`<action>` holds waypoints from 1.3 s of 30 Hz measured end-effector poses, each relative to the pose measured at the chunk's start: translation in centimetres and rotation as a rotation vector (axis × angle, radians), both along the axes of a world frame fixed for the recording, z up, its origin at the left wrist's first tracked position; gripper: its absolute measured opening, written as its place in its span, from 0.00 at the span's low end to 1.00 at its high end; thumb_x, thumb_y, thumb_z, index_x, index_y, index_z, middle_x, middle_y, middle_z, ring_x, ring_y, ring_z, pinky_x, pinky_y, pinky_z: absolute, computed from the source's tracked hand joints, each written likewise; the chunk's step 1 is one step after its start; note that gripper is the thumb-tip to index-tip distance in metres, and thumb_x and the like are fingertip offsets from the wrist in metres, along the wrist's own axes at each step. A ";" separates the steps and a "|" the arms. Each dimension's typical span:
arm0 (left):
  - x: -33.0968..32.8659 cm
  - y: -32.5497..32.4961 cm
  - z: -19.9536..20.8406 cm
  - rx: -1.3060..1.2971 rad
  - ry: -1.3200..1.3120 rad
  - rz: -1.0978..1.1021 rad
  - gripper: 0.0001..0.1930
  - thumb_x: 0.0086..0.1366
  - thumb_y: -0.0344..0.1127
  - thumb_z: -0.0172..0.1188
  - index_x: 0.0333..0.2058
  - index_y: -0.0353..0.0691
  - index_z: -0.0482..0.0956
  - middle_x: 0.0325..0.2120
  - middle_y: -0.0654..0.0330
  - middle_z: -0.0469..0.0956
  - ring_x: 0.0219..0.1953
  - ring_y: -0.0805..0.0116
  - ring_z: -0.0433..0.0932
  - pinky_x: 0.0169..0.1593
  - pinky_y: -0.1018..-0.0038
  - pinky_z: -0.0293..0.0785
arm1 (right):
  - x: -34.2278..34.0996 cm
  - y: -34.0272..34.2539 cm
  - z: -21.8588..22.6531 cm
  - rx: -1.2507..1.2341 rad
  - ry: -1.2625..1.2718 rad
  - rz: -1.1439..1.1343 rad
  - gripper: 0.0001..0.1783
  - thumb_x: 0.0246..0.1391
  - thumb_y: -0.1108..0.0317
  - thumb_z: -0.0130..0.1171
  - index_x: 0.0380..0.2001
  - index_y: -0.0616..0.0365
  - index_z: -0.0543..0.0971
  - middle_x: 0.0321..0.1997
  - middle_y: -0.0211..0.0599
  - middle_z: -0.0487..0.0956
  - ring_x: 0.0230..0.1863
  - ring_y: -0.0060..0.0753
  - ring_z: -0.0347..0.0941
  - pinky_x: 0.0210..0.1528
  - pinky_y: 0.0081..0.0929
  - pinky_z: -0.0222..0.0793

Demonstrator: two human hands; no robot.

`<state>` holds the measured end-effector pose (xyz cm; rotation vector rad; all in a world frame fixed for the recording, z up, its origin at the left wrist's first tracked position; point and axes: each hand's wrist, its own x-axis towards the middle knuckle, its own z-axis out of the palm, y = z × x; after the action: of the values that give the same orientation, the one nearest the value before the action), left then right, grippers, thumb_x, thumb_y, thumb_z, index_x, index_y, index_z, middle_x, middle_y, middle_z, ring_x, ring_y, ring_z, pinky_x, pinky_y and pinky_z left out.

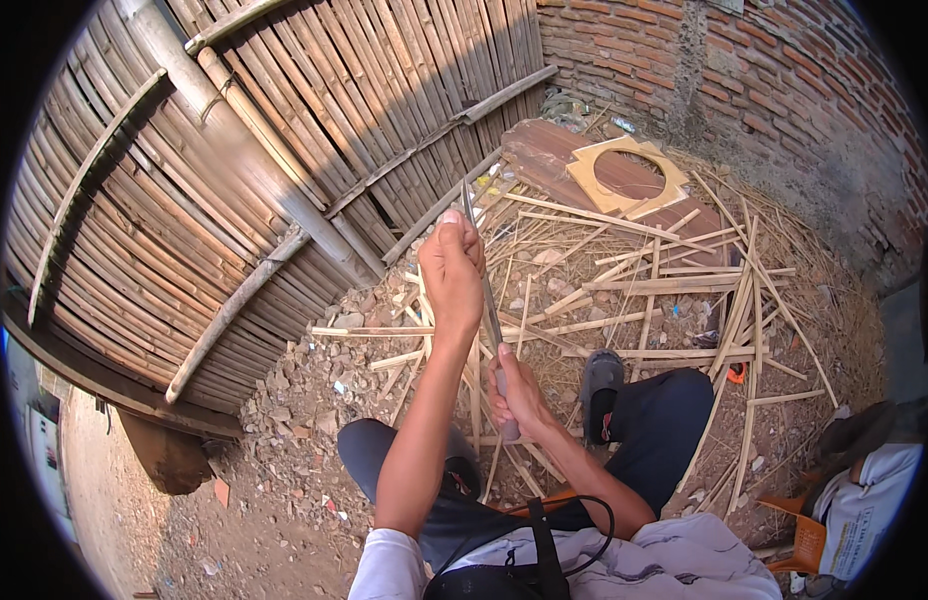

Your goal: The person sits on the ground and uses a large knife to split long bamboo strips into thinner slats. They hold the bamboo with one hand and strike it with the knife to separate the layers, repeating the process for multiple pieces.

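Note:
A long knife (491, 312) with a narrow dark blade points up and away from me. Its greyish handle sits in my right hand (522, 396), whose fingers wrap round it just above my lap. Raised ahead of it, my left hand (451, 270) is closed in a fist with the thumb on top, close beside the upper blade. Whatever lies inside those fingers is hidden. Split bamboo strips (624, 322) lie scattered on the ground beyond my hands and around my feet.
A bamboo slat wall (284, 120) rises at the left, with a brick wall (624, 45) at the back right. A brown board (539, 155) carries a yellowish panel (590, 190) with a round hole. Near my right lie an orange thing (808, 540) and a white sack (874, 510).

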<state>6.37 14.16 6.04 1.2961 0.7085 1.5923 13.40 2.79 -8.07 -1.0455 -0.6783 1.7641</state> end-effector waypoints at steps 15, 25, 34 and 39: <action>0.0 -0.4 -0.4 0.027 0.006 0.064 0.24 0.82 0.44 0.41 0.22 0.44 0.59 0.17 0.72 0.54 0.18 0.82 0.50 0.22 0.77 0.45 | -0.6 -1.1 -10.9 -0.242 -0.042 0.025 0.28 0.66 0.41 0.57 0.22 0.50 0.67 0.12 0.20 0.58 0.09 0.19 0.52 0.14 0.25 0.51; -0.3 -1.0 0.5 -0.016 -0.037 -0.013 0.23 0.81 0.45 0.40 0.23 0.47 0.55 0.16 0.72 0.50 0.17 0.81 0.46 0.22 0.76 0.43 | 1.6 -5.1 -24.8 -0.615 0.000 0.013 0.09 0.59 0.71 0.57 0.25 0.51 0.71 0.13 0.22 0.61 0.10 0.21 0.53 0.14 0.26 0.51; -0.9 -0.4 -0.6 0.023 -0.070 0.041 0.22 0.81 0.43 0.42 0.23 0.45 0.60 0.17 0.72 0.56 0.19 0.83 0.51 0.22 0.78 0.45 | 0.3 -3.4 -21.2 -0.187 -0.118 -0.007 0.09 0.60 0.65 0.63 0.31 0.54 0.73 0.15 0.22 0.66 0.11 0.20 0.60 0.12 0.25 0.55; -3.5 0.2 0.7 -0.055 0.011 -0.169 0.20 0.78 0.49 0.42 0.26 0.45 0.61 0.18 0.70 0.55 0.20 0.79 0.53 0.25 0.75 0.51 | -0.5 -4.0 -18.1 -0.158 -0.213 -0.094 0.14 0.63 0.61 0.63 0.28 0.53 0.71 0.15 0.23 0.65 0.11 0.18 0.58 0.14 0.23 0.53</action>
<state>2.85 14.41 6.79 1.2906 0.6278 1.4215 12.89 -1.18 -26.14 -1.3660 -0.6152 1.6598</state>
